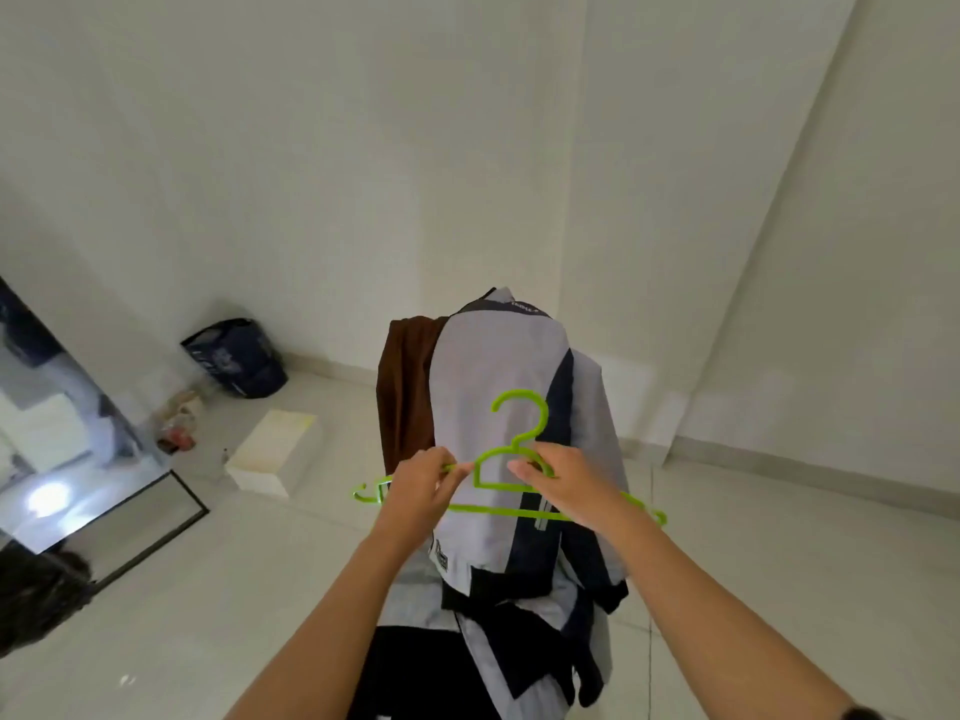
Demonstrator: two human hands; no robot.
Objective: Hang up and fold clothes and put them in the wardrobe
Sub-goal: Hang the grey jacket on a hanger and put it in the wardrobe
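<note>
A bright green plastic hanger [519, 418] is held level in front of me, hook up. My left hand [423, 483] pinches its left shoulder bar. My right hand [563, 483] grips the hanger just right of the neck. Behind the hanger, a light grey jacket with dark navy panels [498, 387] is draped over an upright support that it hides. A brown garment [405, 387] hangs beside it on the left. More grey and black cloth [498, 636] spills down below.
White tiled floor [208, 589] and white walls surround the spot. A dark bag [236, 358] stands in the far corner, a white box [275, 449] lies on the floor, small clutter sits beside it, and a framed mirror [67, 449] leans at the left.
</note>
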